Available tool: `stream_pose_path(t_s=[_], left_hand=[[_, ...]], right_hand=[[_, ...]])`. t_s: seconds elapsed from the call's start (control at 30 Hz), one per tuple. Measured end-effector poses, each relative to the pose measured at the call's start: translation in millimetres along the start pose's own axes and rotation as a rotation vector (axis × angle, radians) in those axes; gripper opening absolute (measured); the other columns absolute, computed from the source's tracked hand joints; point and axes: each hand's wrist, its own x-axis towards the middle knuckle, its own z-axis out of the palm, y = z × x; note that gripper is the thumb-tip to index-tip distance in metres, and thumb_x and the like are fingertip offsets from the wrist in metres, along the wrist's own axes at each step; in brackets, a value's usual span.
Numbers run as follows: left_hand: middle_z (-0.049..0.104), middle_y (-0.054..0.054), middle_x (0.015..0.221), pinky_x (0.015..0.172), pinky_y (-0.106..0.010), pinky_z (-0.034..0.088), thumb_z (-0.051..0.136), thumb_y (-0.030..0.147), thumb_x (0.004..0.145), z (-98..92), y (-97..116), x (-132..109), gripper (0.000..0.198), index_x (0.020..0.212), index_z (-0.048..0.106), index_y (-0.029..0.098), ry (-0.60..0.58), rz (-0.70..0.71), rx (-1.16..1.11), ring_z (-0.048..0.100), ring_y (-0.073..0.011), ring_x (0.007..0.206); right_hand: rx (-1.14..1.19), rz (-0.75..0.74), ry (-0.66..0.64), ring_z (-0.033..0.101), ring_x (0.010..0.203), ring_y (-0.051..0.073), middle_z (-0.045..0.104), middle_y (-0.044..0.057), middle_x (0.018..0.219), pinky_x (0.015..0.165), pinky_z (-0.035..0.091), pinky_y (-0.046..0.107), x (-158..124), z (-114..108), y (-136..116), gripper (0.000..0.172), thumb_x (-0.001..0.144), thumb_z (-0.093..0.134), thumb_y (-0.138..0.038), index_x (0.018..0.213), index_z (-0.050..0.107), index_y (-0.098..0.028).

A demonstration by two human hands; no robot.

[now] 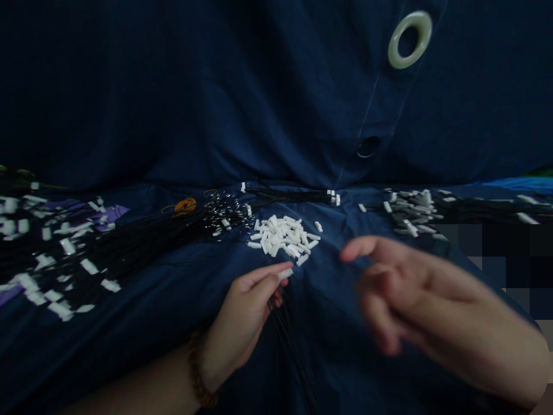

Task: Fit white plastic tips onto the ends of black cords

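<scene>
My left hand (248, 308), with a beaded bracelet (196, 369) at its wrist, pinches a small white connector housing (286, 274) between thumb and index finger. Thin black wires (288, 340) hang down below that hand; how they meet the housing is hidden by the fingers. Just beyond its fingertips lies a loose pile of white connector housings (283, 235) on dark blue cloth. To the right of the pile, my right hand (401, 294) is raised and smeared by motion. Its index finger points out and the other fingers bend apart, with nothing visible in them.
On the left lie black wire bundles (147, 236) with white connectors (88, 266) on their ends. Behind the pile is another wire bundle (289, 197), near an orange coil (185, 205). More connector-ended wires (415, 208) lie at right. Blue cloth with a pale ring (393, 49) rises behind.
</scene>
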Motion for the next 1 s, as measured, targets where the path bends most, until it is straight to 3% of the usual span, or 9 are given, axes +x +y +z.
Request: stream_pose_path(t_s=[0.03,0.1,0.27,0.4,0.53,0.7,1.0], left_hand=[[0.065,-0.007,0.085,0.067,-0.024,0.038,0.06,0.023,0.072,0.2,-0.1,-0.1,0.024,0.093,0.069,0.015,0.002,0.006,0.014,0.053,-0.0113,0.073],[0.065,-0.007,0.085,0.068,-0.024,0.038,0.059,0.024,0.073,0.3,-0.9,0.0,0.024,0.093,0.069,0.015,0.002,0.016,0.036,0.053,-0.0118,0.074],[0.066,-0.005,0.084,0.068,-0.023,0.039,0.058,0.025,0.075,-1.2,-4.6,0.4,0.024,0.095,0.069,0.017,-0.026,0.019,0.064,0.053,-0.0115,0.076],[0.066,-0.004,0.084,0.068,-0.023,0.039,0.058,0.026,0.076,-3.0,-5.3,-0.4,0.024,0.095,0.069,0.018,-0.021,0.017,0.066,0.053,-0.0113,0.075],[0.066,-0.004,0.083,0.069,-0.025,0.039,0.057,0.026,0.076,-2.9,-4.3,-0.1,0.025,0.097,0.068,0.018,-0.027,0.003,0.048,0.053,-0.0113,0.073],[0.066,-0.005,0.084,0.068,-0.024,0.039,0.057,0.025,0.076,-1.5,-3.7,0.9,0.024,0.095,0.069,0.018,-0.025,0.02,0.078,0.053,-0.0113,0.074],[0.066,-0.004,0.085,0.068,-0.023,0.039,0.058,0.027,0.075,-3.1,-4.0,-0.4,0.024,0.095,0.069,0.019,-0.045,0.018,0.091,0.053,-0.0116,0.074]], right_hand=[[0.061,0.022,-0.11,0.042,0.043,0.008,0.062,0.002,0.062,0.04,0.034,0.018,3.9,9.4,5.8,0.027,0.088,0.04,-0.045,0.096,0.041,-0.019],[0.045,0.047,-0.161,0.043,0.047,0.007,0.064,0.003,0.072,0.044,0.034,0.017,12.3,24.9,21.0,0.02,0.091,0.039,-0.038,0.09,0.038,-0.018],[-0.166,-0.013,-0.006,0.05,0.054,0.008,0.054,-0.004,0.059,0.054,0.037,0.019,24.2,39.2,50.7,0.012,0.09,0.042,-0.027,0.083,0.042,-0.017],[-0.094,-0.038,-0.014,0.053,0.066,0.009,0.057,-0.003,0.068,0.062,0.039,0.02,25.3,39.0,52.3,0.006,0.091,0.036,-0.016,0.094,0.039,-0.018],[-0.086,-0.059,-0.033,0.052,0.069,0.008,0.059,0.0,0.084,0.063,0.04,0.02,24.1,38.9,51.2,0.005,0.092,0.035,-0.018,0.095,0.039,-0.018],[-0.245,-0.106,0.005,0.054,0.064,0.006,0.058,-0.002,0.074,0.061,0.041,0.018,20.9,39.9,51.8,0.006,0.091,0.039,-0.018,0.086,0.042,-0.017],[-0.309,-0.098,0.046,0.051,0.059,0.009,0.053,-0.003,0.066,0.057,0.039,0.021,18.5,42.8,52.1,0.01,0.091,0.036,-0.018,0.083,0.042,-0.017]])
